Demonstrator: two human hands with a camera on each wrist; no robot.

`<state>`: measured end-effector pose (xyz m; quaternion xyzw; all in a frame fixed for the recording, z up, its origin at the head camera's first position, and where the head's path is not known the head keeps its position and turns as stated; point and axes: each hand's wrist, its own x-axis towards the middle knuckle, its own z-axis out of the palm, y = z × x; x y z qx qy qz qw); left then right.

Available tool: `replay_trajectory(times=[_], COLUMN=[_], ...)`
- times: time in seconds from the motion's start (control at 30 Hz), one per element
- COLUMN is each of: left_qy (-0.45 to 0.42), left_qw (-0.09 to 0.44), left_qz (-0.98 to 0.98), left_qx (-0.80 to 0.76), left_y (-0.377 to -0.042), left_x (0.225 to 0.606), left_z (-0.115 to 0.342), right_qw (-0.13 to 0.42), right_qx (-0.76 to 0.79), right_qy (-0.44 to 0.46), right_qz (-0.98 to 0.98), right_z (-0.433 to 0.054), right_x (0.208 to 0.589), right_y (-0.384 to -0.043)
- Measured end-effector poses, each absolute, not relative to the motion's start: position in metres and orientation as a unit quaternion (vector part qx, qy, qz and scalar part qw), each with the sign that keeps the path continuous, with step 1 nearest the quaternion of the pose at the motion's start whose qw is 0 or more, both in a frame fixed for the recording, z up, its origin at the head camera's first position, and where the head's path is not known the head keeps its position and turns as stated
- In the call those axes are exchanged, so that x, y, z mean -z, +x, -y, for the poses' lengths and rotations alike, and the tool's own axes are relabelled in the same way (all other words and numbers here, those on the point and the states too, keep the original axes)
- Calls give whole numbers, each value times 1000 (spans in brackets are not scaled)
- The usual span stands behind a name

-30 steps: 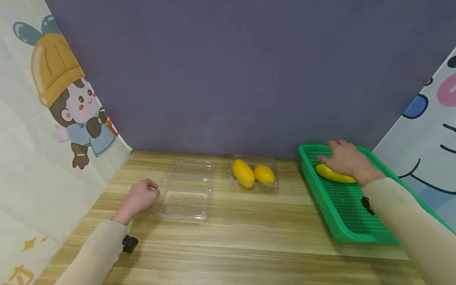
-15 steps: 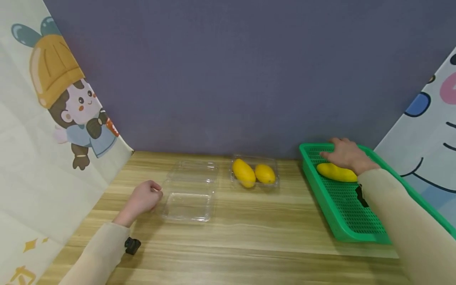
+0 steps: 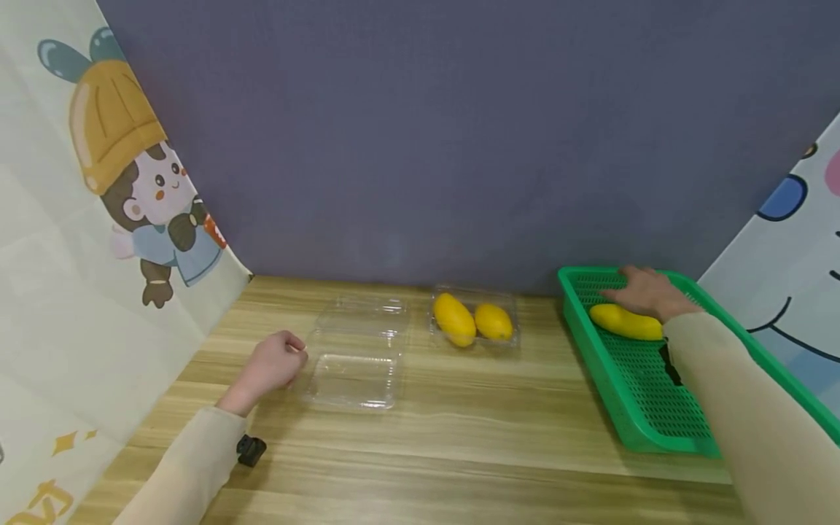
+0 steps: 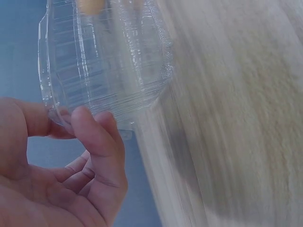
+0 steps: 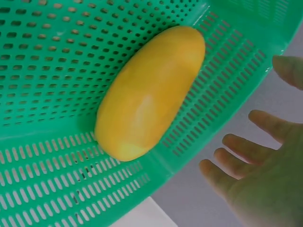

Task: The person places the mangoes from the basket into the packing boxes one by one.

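Observation:
My left hand point(image 3: 274, 362) is at the left side of a clear plastic clamshell box point(image 3: 354, 379) that lies with its lid spread back. In the left wrist view the thumb and fingertips pinch the rim of the clear box point(image 4: 109, 61). My right hand point(image 3: 646, 293) hovers over the far end of a green basket point(image 3: 613, 408), holding nothing. A long, smooth yellow fruit point(image 3: 623, 323) lies in the basket just beneath it. Seen from the right wrist, the spread fingers of the right hand point(image 5: 260, 165) are apart from the yellow fruit point(image 5: 150, 94).
A second clear box point(image 3: 513, 321) stands by the back wall with a larger yellow fruit point(image 3: 454, 319) and a smaller lemon-like one point(image 3: 494, 322) in it. A dark panel point(image 3: 407, 146) closes off the back of the wooden table point(image 3: 459, 452). Printed cloths hang on both sides.
The left hand and its clear box have shifted slightly to the right. The right hand stays over the basket, and the yellow fruit keeps its place. The head view has turned a little.

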<state>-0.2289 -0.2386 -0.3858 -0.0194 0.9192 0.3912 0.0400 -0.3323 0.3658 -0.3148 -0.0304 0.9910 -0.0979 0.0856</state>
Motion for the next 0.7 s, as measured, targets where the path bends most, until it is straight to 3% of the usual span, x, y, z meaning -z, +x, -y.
replay_trajectory(times=[0.7], left_qy=[-23], left_qw=[57], left_qz=[-913], left_qx=[-403], left_y=[-230], left_x=[389], left_z=[237], right_qw=[163], right_qx=[93], right_qy=[-21], right_qz=[-982], right_z=[-397], right_x=[348], right_y=[-326])
